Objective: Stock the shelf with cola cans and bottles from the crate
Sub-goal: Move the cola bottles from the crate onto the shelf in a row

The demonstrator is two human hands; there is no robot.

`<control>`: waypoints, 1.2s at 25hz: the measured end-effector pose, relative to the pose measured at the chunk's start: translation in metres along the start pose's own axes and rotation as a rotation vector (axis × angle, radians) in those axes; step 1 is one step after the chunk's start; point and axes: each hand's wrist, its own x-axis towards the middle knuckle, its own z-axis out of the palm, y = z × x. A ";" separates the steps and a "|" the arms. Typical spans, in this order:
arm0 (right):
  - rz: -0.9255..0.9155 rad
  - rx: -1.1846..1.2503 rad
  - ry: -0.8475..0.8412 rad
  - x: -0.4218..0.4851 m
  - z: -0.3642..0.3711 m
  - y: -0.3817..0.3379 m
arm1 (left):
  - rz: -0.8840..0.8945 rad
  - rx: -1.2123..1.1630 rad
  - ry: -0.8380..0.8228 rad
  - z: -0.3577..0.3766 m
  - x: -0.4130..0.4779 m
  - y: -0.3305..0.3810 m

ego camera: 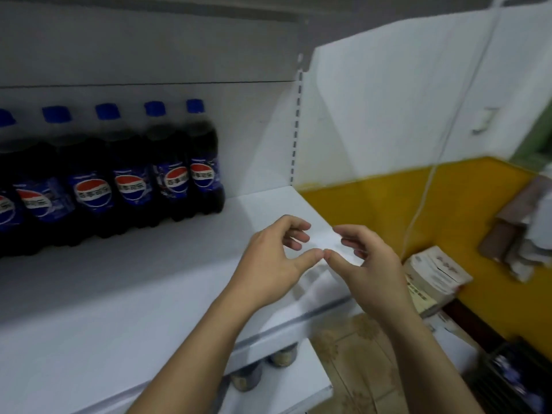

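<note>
A row of cola bottles (134, 174) with blue caps stands upright at the far left of the white shelf (119, 279), close against its back panel. The rightmost bottle ends well left of the shelf's right edge.

Over the near right part of the shelf, the left hand (274, 258) hovers with its fingers loosely curled; its grip is slack and holds nothing. Just beside it is the right hand (370, 264), fingers likewise loosely curled, grip empty. The two thumbs meet tip to tip.

Below the shelf's front edge, two cans (282, 357) stand on the lower shelf (283, 392), only their tops and upper sides showing.

Further right, cardboard boxes (433, 273) lie against the yellow wall (448, 204), and a white cable (442, 150) hangs down toward them. At the near right corner sits a dark crate (513, 380) on the floor; something blue shows inside, too blurred to tell.
</note>
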 end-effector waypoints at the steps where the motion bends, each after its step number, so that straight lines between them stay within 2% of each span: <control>1: 0.020 0.001 0.018 -0.005 -0.017 0.011 | 0.012 -0.010 -0.021 0.017 -0.001 0.008; 8: 0.264 0.073 0.209 -0.072 -0.159 0.113 | 0.115 -0.036 -0.221 0.174 -0.019 0.076; 15: 0.507 0.089 0.423 -0.165 -0.293 0.214 | 0.099 -0.077 -0.504 0.354 -0.056 0.133; 23: 0.694 0.126 0.612 -0.223 -0.366 0.274 | 0.080 -0.101 -0.700 0.472 -0.065 0.156; 30: 0.846 0.056 0.659 -0.195 -0.397 0.341 | -0.019 -0.171 -0.816 0.565 -0.013 0.143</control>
